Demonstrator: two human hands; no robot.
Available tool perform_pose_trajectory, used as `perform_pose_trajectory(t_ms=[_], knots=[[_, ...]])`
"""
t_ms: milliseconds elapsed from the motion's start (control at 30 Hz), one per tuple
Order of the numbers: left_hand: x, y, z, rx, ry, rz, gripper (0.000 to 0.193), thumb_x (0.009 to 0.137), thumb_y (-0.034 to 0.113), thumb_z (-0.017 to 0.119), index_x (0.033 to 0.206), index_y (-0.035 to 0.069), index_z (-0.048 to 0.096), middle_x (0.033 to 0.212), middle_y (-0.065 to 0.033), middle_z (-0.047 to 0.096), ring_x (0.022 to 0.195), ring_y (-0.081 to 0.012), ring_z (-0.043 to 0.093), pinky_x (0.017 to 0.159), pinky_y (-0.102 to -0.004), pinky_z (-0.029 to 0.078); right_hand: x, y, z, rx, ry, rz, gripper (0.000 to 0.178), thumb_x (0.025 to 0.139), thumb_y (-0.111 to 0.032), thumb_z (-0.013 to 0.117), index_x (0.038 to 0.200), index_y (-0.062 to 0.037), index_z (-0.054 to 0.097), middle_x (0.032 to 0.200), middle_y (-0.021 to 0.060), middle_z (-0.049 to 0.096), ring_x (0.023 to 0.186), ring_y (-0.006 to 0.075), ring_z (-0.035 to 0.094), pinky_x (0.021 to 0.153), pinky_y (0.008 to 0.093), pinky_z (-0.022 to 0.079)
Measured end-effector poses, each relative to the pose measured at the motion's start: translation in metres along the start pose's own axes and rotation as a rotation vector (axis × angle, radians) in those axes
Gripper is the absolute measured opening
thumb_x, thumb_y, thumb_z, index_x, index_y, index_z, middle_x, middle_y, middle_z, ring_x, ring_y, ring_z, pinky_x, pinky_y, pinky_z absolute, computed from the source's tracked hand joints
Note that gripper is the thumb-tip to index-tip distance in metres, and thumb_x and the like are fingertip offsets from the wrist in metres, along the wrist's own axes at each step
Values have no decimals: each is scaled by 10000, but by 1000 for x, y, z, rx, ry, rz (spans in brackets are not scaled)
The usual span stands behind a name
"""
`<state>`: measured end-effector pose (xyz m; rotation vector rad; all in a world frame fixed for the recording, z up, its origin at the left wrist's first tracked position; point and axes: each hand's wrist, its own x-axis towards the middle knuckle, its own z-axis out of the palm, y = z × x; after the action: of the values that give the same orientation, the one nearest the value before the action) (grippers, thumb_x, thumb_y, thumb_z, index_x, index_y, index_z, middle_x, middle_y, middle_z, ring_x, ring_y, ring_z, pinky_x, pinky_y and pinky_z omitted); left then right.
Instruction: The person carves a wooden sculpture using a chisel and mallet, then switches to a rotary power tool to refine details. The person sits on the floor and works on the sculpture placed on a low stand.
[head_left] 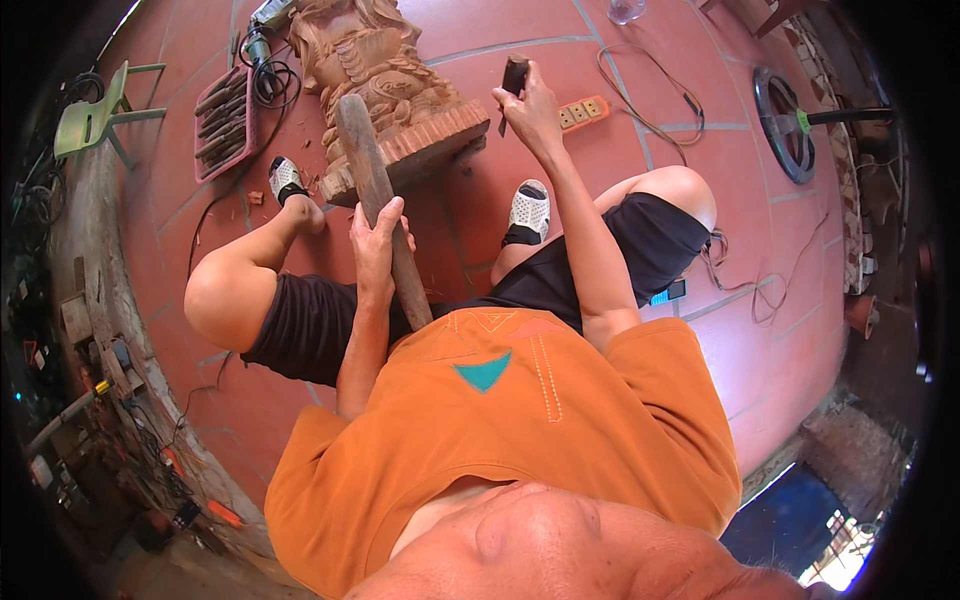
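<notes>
My left hand [376,245] is closed round a long wooden club [364,150], held upright at a slant with its thick end up and its lower end against my lap. My right hand [532,110] grips the dark handle of a chisel [515,75], its flat blade pointing down below my fingers. Between and beyond both hands lies a carved wooden statue [375,75] on the floor, its base [420,150] turned toward me. The club's upper part overlaps the edge of that base in view. The chisel is apart from the statue, just to its right.
A pink basket [247,150] of carving tools stands left of the statue, beside a corded power tool [260,50]. A green chair [90,125] is at far left. Behind my right hand sits a power strip [583,113]. Cords [650,75] and wood chips [256,197] lie on the tiles.
</notes>
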<state>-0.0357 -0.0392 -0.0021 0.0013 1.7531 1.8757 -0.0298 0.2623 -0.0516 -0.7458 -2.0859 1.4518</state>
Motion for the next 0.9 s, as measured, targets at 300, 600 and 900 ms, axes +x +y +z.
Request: perform_pose_trajectory(t_ms=[300,600,900], knots=[[-3,3,4,-40,-19,-27,329,945,323,730,1053,89,525,719,-15,599,504,-105,584,448,-237,474,1,-4,3,487,28,54,312,921,-34,700,1145,-16,483,954,92,626,787,202,698,657,333,609],[7,-6,-16,-183,165,31,347,932,319,736,1051,77,517,720,-42,619,505,-122,607,440,-242,494,-4,-42,5,576,-41,102,323,939,-53,706,1191,8,514,945,132,673,745,245,729,679,355,641],[-4,-8,-36,-167,220,72,352,904,302,757,1033,64,532,709,-44,615,503,-129,610,443,-248,506,-1,-76,51,918,-43,134,367,976,-75,665,1260,-16,441,1013,162,687,826,319,751,654,392,662]])
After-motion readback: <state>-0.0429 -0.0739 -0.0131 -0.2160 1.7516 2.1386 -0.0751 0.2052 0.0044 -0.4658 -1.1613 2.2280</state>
